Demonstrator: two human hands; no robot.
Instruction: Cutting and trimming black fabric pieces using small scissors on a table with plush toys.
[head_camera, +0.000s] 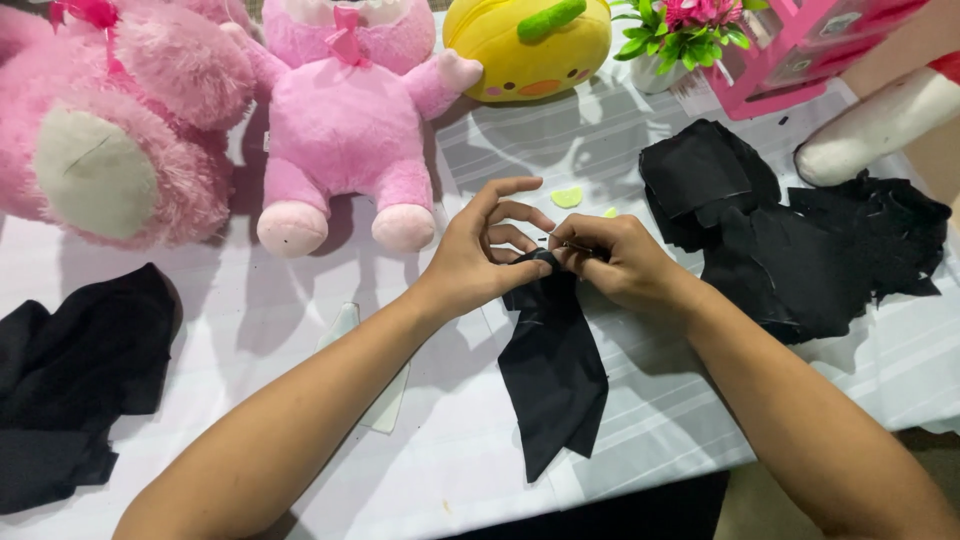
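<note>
Both hands (545, 255) pinch black fabric strip (552, 370) top, w/ needle.

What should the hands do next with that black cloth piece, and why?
Probably keep pinching the top and press the fold tighter. Both the left hand and right hand grip the top end of the black cloth piece, while its long pointed end lies loose on the white table.
</note>
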